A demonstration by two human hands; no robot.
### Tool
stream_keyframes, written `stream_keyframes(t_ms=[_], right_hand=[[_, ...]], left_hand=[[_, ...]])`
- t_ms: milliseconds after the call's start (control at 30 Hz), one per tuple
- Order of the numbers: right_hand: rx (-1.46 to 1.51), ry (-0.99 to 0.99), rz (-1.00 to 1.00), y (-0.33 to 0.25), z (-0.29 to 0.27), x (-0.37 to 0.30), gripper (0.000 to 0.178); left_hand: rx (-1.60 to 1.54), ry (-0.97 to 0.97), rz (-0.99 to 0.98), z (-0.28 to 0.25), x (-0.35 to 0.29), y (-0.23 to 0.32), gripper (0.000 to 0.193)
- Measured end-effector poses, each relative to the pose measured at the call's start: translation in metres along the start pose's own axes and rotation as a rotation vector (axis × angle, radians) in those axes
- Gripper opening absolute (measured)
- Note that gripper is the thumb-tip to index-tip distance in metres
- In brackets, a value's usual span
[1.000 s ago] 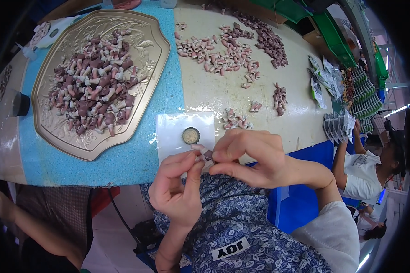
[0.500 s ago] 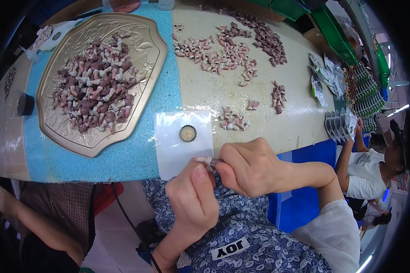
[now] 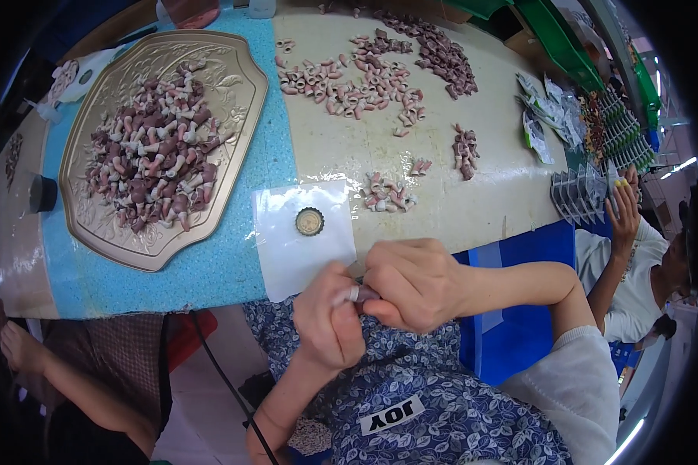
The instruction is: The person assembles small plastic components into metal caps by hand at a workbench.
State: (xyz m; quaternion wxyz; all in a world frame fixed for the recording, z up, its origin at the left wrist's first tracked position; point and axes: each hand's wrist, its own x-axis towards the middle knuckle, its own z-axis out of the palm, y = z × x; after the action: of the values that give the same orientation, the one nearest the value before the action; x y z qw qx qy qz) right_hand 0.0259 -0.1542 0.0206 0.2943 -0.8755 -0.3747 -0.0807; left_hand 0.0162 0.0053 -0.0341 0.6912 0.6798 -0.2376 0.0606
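In front of my chest, my left hand point(image 3: 327, 322) and my right hand point(image 3: 419, 287) meet, each with fingers closed on one small rubbery-looking piece point(image 3: 370, 294), dull purple with a white band. The purple end is at my right fingers; the white band lies against my left hand. Most of the piece is hidden by my fingers. Just beyond my hands a white sheet point(image 3: 291, 267) lies at the table edge, with a crimped bottle cap point(image 3: 309, 222) on it. Right of the sheet sits a small cluster of pink and white pieces point(image 3: 388, 194).
A gold embossed tray point(image 3: 105, 232) holds a heap of purple, pink and white pieces point(image 3: 159, 147). Farther back lie loose pink tubular pieces point(image 3: 341, 85) and dark purple ones point(image 3: 448, 66). Co-workers' hands show at left point(image 3: 22, 347) and right point(image 3: 624, 209), near silvery packets point(image 3: 574, 195).
My left hand has turned and its thumb has slid down, while both hands still grip the piece. The right co-worker's hand has risen over the packets. The whole view has shifted slightly.
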Motion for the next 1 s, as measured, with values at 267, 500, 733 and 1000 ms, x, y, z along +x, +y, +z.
stream_keyframes(t_ms=[267,500,733,1000], right_hand=[[0.108,0.109,-0.066,0.014,-0.003,-0.001,0.034],[0.200,0.257,0.432,0.038,-0.038,-0.025,0.035],[0.524,0.346,0.429,0.017,-0.020,0.003,0.038],[0.825,0.305,0.418,0.012,0.006,0.025,0.021]], left_hand=[[0.229,-0.192,0.185,-0.032,0.021,0.002,0.017],[0.578,-0.110,0.138,-0.065,0.055,0.014,0.019],[0.484,-0.153,0.170,-0.039,0.056,0.015,0.031],[0.527,-0.146,0.143,-0.040,0.045,0.027,0.029]])
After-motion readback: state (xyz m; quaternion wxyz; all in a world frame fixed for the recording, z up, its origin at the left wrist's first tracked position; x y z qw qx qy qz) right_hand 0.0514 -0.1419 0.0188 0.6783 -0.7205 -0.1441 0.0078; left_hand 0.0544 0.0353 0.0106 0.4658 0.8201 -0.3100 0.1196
